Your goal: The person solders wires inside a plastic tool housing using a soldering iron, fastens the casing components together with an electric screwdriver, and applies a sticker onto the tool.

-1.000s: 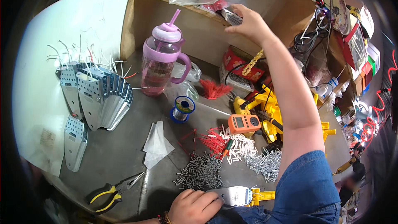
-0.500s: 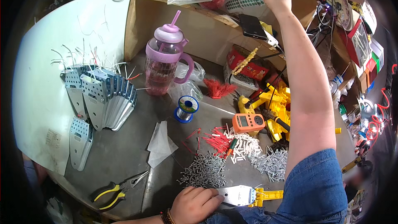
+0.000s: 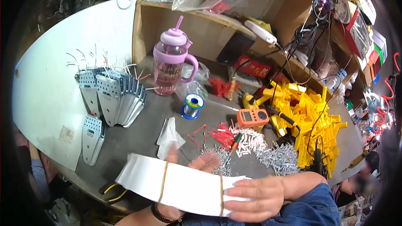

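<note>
A long bundle of white sheets (image 3: 190, 183), bound by two tan rubber bands, lies in front of me across both hands. My right hand (image 3: 260, 196) grips its right end, fingers flat over the top. My left hand (image 3: 207, 162) is beneath the bundle; its blurred fingers show past the far edge and its wrist below the near edge. Beyond the hands lie a crumpled white tissue (image 3: 169, 137), grey metal screws (image 3: 279, 159), white sleeves (image 3: 250, 141) and red sleeves (image 3: 222, 137). The bundle partly covers yellow-handled pliers (image 3: 113, 192).
Perforated metal plates with wires (image 3: 119, 98) stand at left by a white board (image 3: 50, 92). Behind are a pink jug (image 3: 166, 69), solder spool (image 3: 192, 106) and orange meter (image 3: 252, 118). Yellow plastic parts (image 3: 314, 121) heap at right. A black phone (image 3: 235, 48) tilts below the shelf edge.
My right hand has come down from the shelf with the bundle. My left hand has left the metal plate and yellow part, now out of sight. The phone has slipped off the shelf.
</note>
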`<state>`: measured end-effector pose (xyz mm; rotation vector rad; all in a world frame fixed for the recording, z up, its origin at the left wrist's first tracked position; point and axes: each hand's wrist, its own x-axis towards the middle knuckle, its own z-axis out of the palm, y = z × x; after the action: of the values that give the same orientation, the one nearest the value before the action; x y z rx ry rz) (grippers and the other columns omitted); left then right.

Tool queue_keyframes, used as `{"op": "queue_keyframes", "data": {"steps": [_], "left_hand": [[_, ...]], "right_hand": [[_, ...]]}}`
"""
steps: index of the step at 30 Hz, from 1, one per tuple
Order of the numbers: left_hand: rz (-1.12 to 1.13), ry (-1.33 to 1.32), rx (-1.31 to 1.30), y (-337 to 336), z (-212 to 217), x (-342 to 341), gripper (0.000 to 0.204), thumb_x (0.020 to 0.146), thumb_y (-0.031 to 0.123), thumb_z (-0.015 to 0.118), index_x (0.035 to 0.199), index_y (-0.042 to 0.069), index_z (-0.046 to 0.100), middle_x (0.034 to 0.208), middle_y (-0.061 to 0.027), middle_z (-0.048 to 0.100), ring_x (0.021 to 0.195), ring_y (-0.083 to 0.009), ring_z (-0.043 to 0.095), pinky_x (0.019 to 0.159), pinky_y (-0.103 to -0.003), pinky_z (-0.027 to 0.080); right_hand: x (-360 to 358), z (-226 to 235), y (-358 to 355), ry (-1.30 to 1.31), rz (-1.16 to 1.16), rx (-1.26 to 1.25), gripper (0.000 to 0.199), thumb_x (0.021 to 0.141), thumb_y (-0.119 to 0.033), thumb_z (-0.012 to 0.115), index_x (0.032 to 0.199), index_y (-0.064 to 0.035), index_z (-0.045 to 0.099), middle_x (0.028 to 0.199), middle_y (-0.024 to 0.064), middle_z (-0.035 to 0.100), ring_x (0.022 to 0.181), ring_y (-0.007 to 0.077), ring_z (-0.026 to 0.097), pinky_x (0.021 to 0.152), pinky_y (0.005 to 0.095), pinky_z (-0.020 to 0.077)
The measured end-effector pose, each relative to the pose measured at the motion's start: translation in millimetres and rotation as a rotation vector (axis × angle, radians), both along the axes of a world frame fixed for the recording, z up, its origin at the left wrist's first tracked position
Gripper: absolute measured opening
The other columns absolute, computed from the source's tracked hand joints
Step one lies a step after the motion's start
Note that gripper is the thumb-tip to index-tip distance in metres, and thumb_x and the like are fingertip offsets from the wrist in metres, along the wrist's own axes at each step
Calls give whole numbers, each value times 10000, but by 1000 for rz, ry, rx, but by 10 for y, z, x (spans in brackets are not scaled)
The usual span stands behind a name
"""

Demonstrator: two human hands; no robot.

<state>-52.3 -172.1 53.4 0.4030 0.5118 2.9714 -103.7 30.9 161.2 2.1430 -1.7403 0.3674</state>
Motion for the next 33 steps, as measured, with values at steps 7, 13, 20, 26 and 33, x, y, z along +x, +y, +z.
{"op": "queue_keyframes", "data": {"steps": [7, 13, 20, 26, 33], "left_hand": [[-90, 195, -59, -168, -162, -117, 834, 606, 220, 722, 1331, 38, 352, 1142, -176, 543, 1121, -352, 554, 1033, -488, 412], [6, 86, -13, -233, -149, -201, 763, 787, 501, 640, 1324, 26, 380, 1128, -98, 518, 1091, -281, 555, 969, -522, 450], [110, -30, -7, -160, 57, -167, 699, 836, 517, 584, 1286, 3, 438, 1092, -110, 532, 1026, -282, 565, 960, -509, 461], [-88, 68, -399, -112, 92, 102, 781, 794, 478, 716, 1339, 19, 396, 1058, -100, 561, 938, -197, 577, 888, -405, 487], [-382, -153, -592, 453, -49, 728, 921, 696, 418, 780, 1386, 4, 332, 1035, -120, 565, 963, -241, 599, 863, -365, 483]], "right_hand": [[6, -158, -130, -94, -82, 12, 204, 882, -86, 549, 1027, 2, 663, 1114, 168, 680, 1050, 276, 665, 904, 361, 541], [358, -244, 14, -50, -130, 31, 203, 872, -121, 571, 1011, -14, 672, 1092, 138, 695, 1026, 245, 675, 885, 330, 527], [838, 192, 1267, -273, -349, 55, 70, 888, -108, 591, 881, -135, 655, 1026, 88, 709, 983, 222, 687, 802, 308, 539], [782, -637, 2127, -1364, -710, -1605, 202, 990, -266, 545, 1080, -90, 589, 947, 23, 653, 762, 114, 617, 571, 243, 476], [816, -1316, 2225, -1726, -717, -1502, 201, 996, -237, 535, 1109, -83, 597, 971, 17, 682, 782, 109, 648, 587, 232, 499]]}}
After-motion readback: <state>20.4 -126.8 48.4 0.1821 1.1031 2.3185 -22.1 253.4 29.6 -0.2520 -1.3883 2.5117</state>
